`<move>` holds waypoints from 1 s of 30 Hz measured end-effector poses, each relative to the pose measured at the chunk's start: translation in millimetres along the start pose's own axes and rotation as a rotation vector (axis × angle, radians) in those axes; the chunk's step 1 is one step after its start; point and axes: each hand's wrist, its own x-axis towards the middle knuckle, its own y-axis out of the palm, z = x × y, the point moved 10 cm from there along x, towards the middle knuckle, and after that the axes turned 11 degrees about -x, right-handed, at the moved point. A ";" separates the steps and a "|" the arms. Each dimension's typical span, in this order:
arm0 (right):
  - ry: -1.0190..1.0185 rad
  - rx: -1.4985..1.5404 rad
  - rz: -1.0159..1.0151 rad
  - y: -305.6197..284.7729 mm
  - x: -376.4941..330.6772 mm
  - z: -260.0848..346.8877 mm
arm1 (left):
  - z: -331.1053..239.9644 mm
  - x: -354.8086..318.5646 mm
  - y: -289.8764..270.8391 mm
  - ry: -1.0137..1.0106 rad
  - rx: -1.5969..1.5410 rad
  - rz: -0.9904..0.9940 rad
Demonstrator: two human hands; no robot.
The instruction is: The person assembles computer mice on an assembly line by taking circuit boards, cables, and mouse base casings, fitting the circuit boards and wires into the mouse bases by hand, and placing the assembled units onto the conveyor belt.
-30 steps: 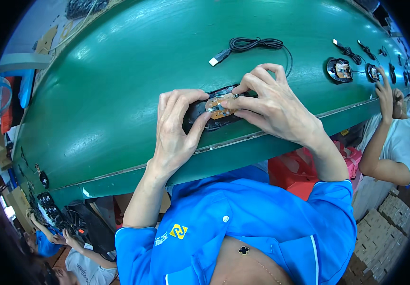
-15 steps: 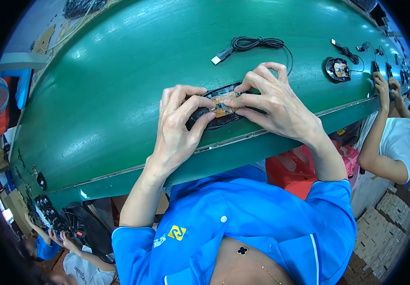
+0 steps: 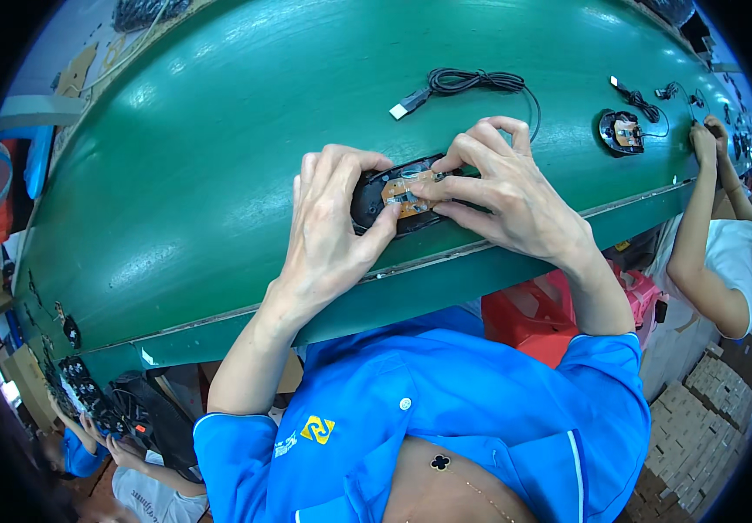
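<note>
Broadly, a curved green surface point(image 3: 219, 174) is carrying the work. Near its front edge, the left hand point(image 3: 328, 231) is gripping an open black mouse shell point(image 3: 393, 207), while the right hand point(image 3: 507, 196) is pinching the small brown circuit board point(image 3: 409, 193) inside. A coiled black cable point(image 3: 472, 83) is lying just beyond.

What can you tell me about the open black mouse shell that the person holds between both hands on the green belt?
The open black plastic mouse shell lies flat on the green conveyor belt, near its front edge, inside facing up. A small brownish circuit board sits in it. The left hand grips its left end and front side; the right hand covers its right end, fingertips pressing on the board. A black cable lies coiled behind it.
</note>
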 end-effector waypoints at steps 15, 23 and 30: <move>-0.005 -0.037 -0.024 -4.0 -0.3 -2.2 | -11.4 -0.2 10.7 0.072 0.098 -0.087; -0.026 -0.051 -0.019 -4.8 -1.8 -0.5 | -7.6 -1.7 7.2 0.120 -0.015 -0.049; -0.004 0.071 0.005 0.0 -1.2 -9.8 | -10.8 3.2 12.7 0.126 -0.018 0.036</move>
